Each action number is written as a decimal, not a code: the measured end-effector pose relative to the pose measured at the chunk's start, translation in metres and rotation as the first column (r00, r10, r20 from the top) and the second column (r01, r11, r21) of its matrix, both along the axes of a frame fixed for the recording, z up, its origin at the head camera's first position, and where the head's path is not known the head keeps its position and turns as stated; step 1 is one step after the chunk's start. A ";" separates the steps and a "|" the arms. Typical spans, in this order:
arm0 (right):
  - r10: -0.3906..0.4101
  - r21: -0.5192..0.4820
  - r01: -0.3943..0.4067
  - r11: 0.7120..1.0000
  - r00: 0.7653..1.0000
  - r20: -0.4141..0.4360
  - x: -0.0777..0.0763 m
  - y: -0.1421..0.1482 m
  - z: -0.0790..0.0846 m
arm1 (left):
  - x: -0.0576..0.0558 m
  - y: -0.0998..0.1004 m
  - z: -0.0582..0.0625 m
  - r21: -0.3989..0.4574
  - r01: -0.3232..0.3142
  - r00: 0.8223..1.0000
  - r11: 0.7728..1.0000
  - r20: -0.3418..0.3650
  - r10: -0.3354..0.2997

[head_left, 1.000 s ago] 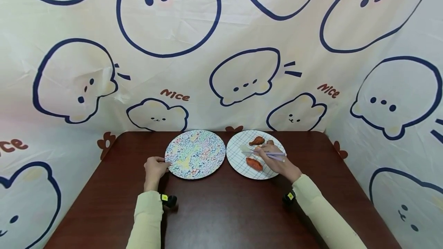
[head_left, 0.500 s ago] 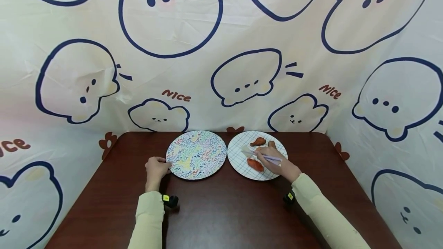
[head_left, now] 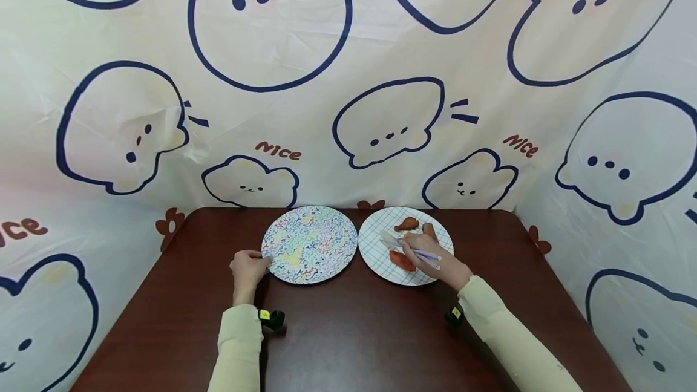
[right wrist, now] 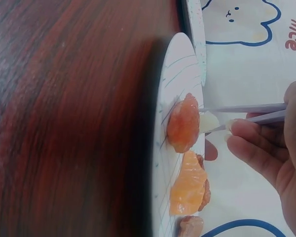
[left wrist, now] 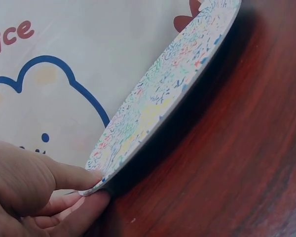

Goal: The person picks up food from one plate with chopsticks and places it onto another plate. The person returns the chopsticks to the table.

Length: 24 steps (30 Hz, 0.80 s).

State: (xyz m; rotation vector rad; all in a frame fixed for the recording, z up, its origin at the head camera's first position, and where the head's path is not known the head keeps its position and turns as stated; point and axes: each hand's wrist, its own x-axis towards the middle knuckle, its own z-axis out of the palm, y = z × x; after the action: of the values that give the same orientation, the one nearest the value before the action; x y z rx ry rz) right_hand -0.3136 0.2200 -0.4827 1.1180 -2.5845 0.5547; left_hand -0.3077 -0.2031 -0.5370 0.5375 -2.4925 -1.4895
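Observation:
At the left plate (head_left: pixel 316 247), speckled in many colours, my left hand (head_left: pixel 249 268) pinches the rim; the left wrist view shows a fingertip on top and another digit underneath. My right hand (head_left: pixel 442 262) holds a pair of light purple chopsticks (right wrist: pixel 251 108) over the white grid-lined plate (head_left: pixel 373 253). Their tips are at a pale, whitish piece (right wrist: pixel 208 122), partly hidden behind a reddish-orange, chicken-like piece (right wrist: pixel 184 126). Farther back on this plate lies a small drumstick (head_left: pixel 407 223). The right wrist view also shows an orange, glossy slice (right wrist: pixel 187 190) and a light brown piece (right wrist: pixel 191 226).
Both plates stand side by side near the far edge of the dark brown table (head_left: pixel 348 331). A cartoon-printed curtain (head_left: pixel 305 120) hangs right behind that edge and along both sides. A black wrist camera (head_left: pixel 272 319) sits by the left cuff, with another (head_left: pixel 454 314) at the right.
The rear ends of the chopsticks have swung down and toward me, while their tips stay by the pale piece. My left hand keeps its place at the rim. The head view has shifted slightly.

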 end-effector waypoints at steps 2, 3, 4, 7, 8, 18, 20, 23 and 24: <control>-0.004 0.003 0.004 1.000 1.000 0.010 -0.002 0.002 -0.003 | -0.001 0.001 0.000 0.004 -0.004 1.000 1.000 -0.001 0.004; -0.009 0.005 0.009 1.000 1.000 0.011 -0.003 0.004 -0.004 | -0.001 0.001 0.000 0.006 -0.007 1.000 1.000 0.000 0.007; -0.018 0.006 0.018 1.000 1.000 0.011 -0.004 0.005 -0.006 | -0.001 0.001 0.000 0.011 -0.006 1.000 1.000 -0.002 0.006; -0.034 0.003 0.034 0.999 0.999 0.006 -0.006 0.008 -0.009 | -0.001 0.001 -0.001 0.013 -0.016 1.000 1.000 0.004 0.016; -0.040 0.006 0.040 0.999 0.999 -0.002 -0.006 0.008 -0.009 | -0.001 0.001 -0.001 0.010 -0.018 1.000 1.000 0.004 0.018; -0.076 -0.010 0.077 0.997 0.993 0.094 -0.005 0.009 -0.004 | -0.002 -0.001 -0.001 -0.005 -0.007 1.000 1.000 0.021 0.007; -0.095 0.004 0.095 0.995 0.988 0.121 -0.005 0.008 -0.004 | -0.002 -0.001 0.000 -0.007 -0.006 1.000 1.000 0.026 0.006; -0.105 0.011 0.104 0.994 0.988 0.116 -0.005 0.008 -0.006 | -0.002 -0.001 -0.001 -0.006 -0.002 1.000 1.000 0.029 0.002; -0.111 0.015 0.110 0.994 0.988 0.107 -0.004 0.008 -0.007 | -0.001 -0.001 -0.001 -0.007 -0.001 1.000 1.000 0.029 0.002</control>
State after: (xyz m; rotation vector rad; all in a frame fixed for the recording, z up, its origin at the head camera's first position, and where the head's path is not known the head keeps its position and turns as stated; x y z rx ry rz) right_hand -0.3180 0.2283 -0.4898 0.9645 -2.7241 0.5930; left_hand -0.3092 -0.2041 -0.5379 0.5633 -2.5174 -1.4817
